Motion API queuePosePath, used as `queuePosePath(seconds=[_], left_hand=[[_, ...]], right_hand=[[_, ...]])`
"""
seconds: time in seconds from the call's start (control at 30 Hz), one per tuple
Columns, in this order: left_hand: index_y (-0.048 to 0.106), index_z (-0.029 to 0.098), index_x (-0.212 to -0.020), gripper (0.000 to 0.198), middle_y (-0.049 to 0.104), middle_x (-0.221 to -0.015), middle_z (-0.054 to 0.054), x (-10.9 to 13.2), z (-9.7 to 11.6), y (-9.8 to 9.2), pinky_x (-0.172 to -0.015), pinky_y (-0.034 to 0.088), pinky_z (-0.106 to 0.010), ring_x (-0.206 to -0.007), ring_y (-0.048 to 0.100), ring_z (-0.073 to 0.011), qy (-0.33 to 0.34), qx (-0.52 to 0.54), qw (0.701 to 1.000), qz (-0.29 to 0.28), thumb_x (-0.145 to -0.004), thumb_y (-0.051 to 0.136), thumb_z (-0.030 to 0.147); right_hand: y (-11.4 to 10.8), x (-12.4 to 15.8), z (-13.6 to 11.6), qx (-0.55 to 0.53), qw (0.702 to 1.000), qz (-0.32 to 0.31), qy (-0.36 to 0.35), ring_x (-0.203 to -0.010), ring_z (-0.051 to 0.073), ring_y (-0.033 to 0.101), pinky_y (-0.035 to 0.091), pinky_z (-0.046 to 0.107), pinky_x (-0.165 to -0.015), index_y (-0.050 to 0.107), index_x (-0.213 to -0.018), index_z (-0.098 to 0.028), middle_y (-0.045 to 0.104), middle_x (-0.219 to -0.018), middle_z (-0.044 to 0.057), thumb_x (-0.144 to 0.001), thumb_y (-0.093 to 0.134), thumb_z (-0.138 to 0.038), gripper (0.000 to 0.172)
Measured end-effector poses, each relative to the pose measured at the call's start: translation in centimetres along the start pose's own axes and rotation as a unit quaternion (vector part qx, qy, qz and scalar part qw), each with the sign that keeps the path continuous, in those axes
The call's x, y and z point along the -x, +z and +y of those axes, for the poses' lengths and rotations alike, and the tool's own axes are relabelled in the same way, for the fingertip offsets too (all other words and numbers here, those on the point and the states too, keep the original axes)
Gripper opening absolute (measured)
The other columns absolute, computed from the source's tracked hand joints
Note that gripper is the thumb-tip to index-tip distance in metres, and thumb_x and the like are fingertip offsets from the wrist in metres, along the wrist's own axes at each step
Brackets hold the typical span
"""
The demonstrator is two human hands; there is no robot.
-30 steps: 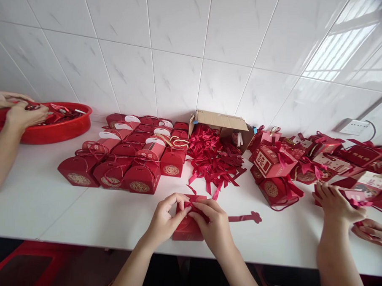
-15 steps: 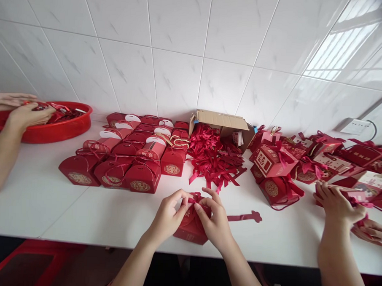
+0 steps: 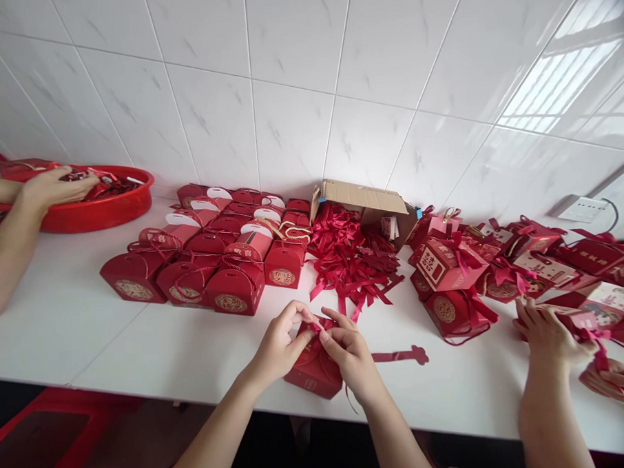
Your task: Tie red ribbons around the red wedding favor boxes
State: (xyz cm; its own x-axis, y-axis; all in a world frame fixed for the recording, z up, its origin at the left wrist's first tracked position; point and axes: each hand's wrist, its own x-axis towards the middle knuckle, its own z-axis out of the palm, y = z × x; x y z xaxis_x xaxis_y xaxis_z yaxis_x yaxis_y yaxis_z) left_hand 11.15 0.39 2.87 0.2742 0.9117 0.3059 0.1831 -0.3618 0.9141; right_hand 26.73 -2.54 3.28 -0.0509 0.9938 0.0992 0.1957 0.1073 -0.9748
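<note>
Ribbon [image 3: 316, 327]: I have it at the top of the gift box [image 3: 313, 375], directly between the two grips, neither hand nearer; fingertips cover most of it, so I cannot read its long axis.
Left hand [image 3: 277, 343]: its grip is closed to a pinch, thumb against fingertip, holding the ribbon from the left.
Right hand [image 3: 353, 356]: its grip looks pinched too, thumb and forefinger on the ribbon from the right, another finger lifted away.
Box position: under both hands, near the front edge of the bench [image 3: 183, 352], turned slightly; a thin strand [image 3: 350, 400] hangs by the right wrist.
Bench surface: white, flat; a flower-ended strip [image 3: 400, 356] lies right of the hands, a ribbon heap [image 3: 354, 274] beyond, before a cardboard carton [image 3: 363, 193].
Neighbours: handled boxes [image 3: 134, 278] stand in rows to the left; ribboned boxes [image 3: 453, 263] pile to the right, where a co-worker's hand [image 3: 548, 334] rests.
Room: marbled wall tiles [image 3: 294, 36] close off the back.
</note>
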Motion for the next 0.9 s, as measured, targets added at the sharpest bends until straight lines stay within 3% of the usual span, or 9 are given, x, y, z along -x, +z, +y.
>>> queuePosePath(seconds=[0.17, 0.3, 0.4, 0.5, 0.63, 0.73, 0.9], left_hand=[[0.057, 0.022, -0.099, 0.010, 0.067, -0.099, -0.006, 1.1, 0.9, 0.2, -0.089, 0.051, -0.036, -0.099, 0.064, -0.0211, 0.045, -0.122, 0.989, 0.077, -0.089, 0.056, 0.023], [0.067, 0.023, -0.094, 0.011, 0.071, -0.103, -0.007, 2.4, 1.1, 0.7, -0.093, 0.051, -0.039, -0.106, 0.063, -0.0241, 0.083, -0.147, 0.984, 0.063, -0.086, 0.060, 0.021], [0.071, 0.023, -0.093, 0.013, 0.074, -0.102, -0.007, 2.7, 0.6, 0.8, -0.096, 0.052, -0.041, -0.111, 0.064, -0.0253, 0.069, -0.122, 0.987, 0.077, -0.087, 0.060, 0.019], [0.073, 0.023, -0.088, 0.013, 0.076, -0.097, -0.006, 2.3, 0.5, 0.4, -0.096, 0.054, -0.041, -0.112, 0.065, -0.0258, 0.046, -0.101, 0.992, 0.055, -0.086, 0.061, 0.020], [0.073, 0.022, -0.085, 0.014, 0.077, -0.094, -0.006, 1.9, 1.1, -0.3, -0.094, 0.055, -0.040, -0.109, 0.067, -0.0257, 0.044, -0.110, 0.992, 0.034, -0.085, 0.060, 0.018], [0.072, 0.021, -0.085, 0.014, 0.077, -0.094, -0.006, 1.9, 1.5, -0.5, -0.093, 0.056, -0.039, -0.106, 0.068, -0.0249, 0.041, -0.122, 0.991, 0.024, -0.084, 0.059, 0.017], [0.071, 0.021, -0.086, 0.014, 0.076, -0.095, -0.006, 2.0, 1.7, -0.4, -0.093, 0.054, -0.037, -0.103, 0.068, -0.0236, 0.034, -0.131, 0.991, 0.015, -0.084, 0.057, 0.017]], right_hand=[[0.7, -0.1, 0.4, -0.047, 0.997, 0.057, 0.002, -0.127, 0.033, 0.047, 0.037, 0.050, -0.101, 0.053, -0.048, -0.020, 0.067, -0.109, 0.015, -0.085, 0.058, -0.053, 0.050], [0.9, 0.1, 0.3, -0.062, 0.996, 0.062, 0.013, -0.127, 0.033, 0.047, 0.037, 0.049, -0.102, 0.066, -0.057, -0.020, 0.067, -0.112, 0.015, -0.083, 0.060, -0.056, 0.045], [0.4, 0.5, -0.1, -0.053, 0.997, 0.042, 0.024, -0.128, 0.033, 0.048, 0.036, 0.049, -0.105, 0.068, -0.058, -0.019, 0.067, -0.116, 0.015, -0.085, 0.057, -0.056, 0.046], [-0.8, 1.1, -0.3, -0.009, 0.999, 0.033, 0.024, -0.125, 0.032, 0.053, 0.040, 0.048, -0.102, 0.072, -0.066, -0.019, 0.066, -0.123, 0.015, -0.088, 0.054, -0.051, 0.043], [-2.7, 2.1, -0.4, 0.090, 0.995, 0.039, -0.024, -0.101, 0.029, 0.066, 0.051, 0.041, -0.083, 0.074, -0.091, -0.024, 0.073, -0.106, 0.009, -0.084, 0.062, -0.035, 0.018], [-3.4, 2.5, -0.5, 0.136, 0.988, 0.043, -0.050, -0.084, 0.024, 0.068, 0.053, 0.038, -0.076, 0.073, -0.093, -0.026, 0.075, -0.092, 0.005, -0.081, 0.063, -0.025, 0.016], [-3.4, 2.3, -1.0, 0.196, 0.977, 0.024, -0.077, -0.084, 0.025, 0.067, 0.051, 0.040, -0.079, 0.072, -0.092, -0.027, 0.074, -0.088, 0.004, -0.081, 0.060, -0.016, 0.020]])
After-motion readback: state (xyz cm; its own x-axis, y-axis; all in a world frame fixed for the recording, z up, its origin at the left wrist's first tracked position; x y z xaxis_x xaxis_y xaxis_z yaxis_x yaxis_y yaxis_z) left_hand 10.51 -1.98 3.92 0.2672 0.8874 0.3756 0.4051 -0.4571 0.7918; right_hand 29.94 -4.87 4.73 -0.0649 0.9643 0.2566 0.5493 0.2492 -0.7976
